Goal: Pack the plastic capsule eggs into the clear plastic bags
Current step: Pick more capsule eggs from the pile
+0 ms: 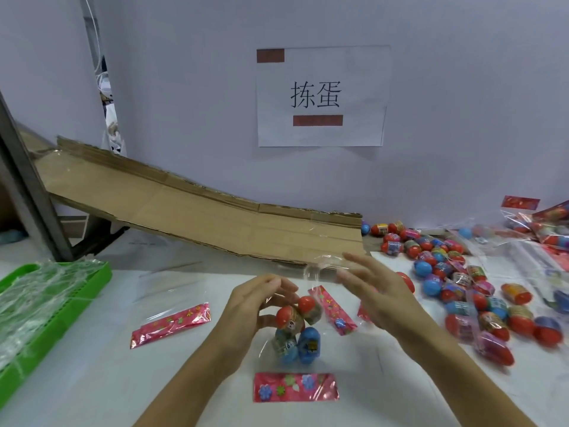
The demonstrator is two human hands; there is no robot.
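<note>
Paper sign on the wall read "拣蛋", w/ two red bars blanked out. Egg labels were too small to read. Left hand curled round a cluster of four capsule eggs, two red-topped, two blue, inside a clear bag w/ a pink flower header, just above the table. Right hand was blurred, fingers spread, by the bag's upper film; whether touching, can't tell. Loose eggs lay piled at right. Green tray sat at left.
</note>
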